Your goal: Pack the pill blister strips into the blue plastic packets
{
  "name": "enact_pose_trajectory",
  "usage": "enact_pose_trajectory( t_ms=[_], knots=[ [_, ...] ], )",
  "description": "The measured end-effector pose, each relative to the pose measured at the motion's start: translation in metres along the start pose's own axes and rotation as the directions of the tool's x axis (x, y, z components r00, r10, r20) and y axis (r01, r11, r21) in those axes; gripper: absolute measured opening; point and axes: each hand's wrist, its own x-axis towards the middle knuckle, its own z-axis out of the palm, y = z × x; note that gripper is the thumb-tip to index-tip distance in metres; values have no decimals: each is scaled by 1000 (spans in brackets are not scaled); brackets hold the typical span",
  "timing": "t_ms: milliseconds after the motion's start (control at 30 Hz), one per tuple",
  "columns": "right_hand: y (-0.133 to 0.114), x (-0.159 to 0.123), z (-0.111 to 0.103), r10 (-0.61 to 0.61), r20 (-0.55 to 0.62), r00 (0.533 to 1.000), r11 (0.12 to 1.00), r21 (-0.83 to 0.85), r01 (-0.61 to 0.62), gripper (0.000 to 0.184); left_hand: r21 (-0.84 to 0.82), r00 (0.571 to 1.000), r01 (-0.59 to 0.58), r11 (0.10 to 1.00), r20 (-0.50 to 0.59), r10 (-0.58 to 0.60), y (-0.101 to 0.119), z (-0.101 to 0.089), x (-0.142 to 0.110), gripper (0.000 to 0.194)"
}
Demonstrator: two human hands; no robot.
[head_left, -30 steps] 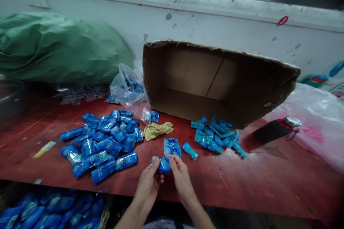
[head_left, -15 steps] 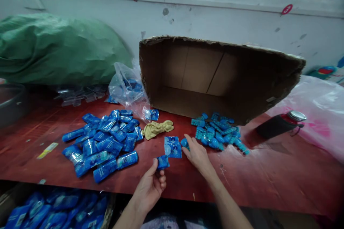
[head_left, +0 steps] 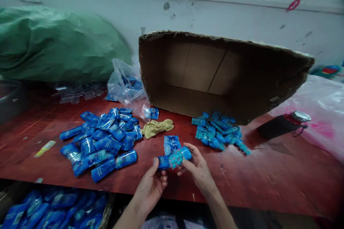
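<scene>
My left hand (head_left: 153,182) pinches a small blue printed packet (head_left: 162,162) between thumb and fingers. In my right hand (head_left: 196,168) is a small clear bottle (head_left: 177,158) with a blue cap, filled with turquoise beads. The bottle lies tilted, its bottom end against the packet's right edge; whether it is inside the packet I cannot tell. Just behind it a flat blue packet (head_left: 172,143) lies on the table. More bead-filled bottles (head_left: 215,134) are heaped to the right. On the left is a pile of filled blue packets (head_left: 107,137).
A large cardboard box (head_left: 185,96) lies on its side on the red table (head_left: 255,182). A crumpled yellow glove-like cloth (head_left: 157,128), a clear plastic bag (head_left: 122,93), a dark flask (head_left: 279,127) and a green sack (head_left: 59,46) stand around. Below left, a carton holds blue packets (head_left: 61,207).
My right hand has picked up a bead-filled bottle from the table and brought it left to the packet. My left hand still holds the packet in about the same place.
</scene>
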Motion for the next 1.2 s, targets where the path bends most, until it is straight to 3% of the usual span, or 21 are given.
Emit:
enact_pose_trajectory(
  t_ms=[167, 500, 700, 833, 1200],
  knots=[
    [-2, -3, 1, -6, -1, 1000, 1000, -29, 6, 43, 45, 993, -118, 992, 32, 117, -3, -5, 1, 14],
    [2, -8, 0, -34, -1, 999, 998, -47, 33, 39, 95, 970, -230, 969, 106, 220, -2, -9, 1, 16],
    [10, -14, 8, -149, -178, 973, 989, -48, 142, 38, 1, 995, -95, 995, 9, 95, -2, -5, 1, 14],
    [19, -21, 15, -213, -209, 954, 972, -143, 186, 36, -61, 1000, -2, 998, 5, 2, 0, -1, -2, 17],
    [21, -23, 14, -232, -192, 954, 965, -166, 201, 35, -64, 999, -53, 997, -15, 52, 0, 0, -3, 14]
  ],
)
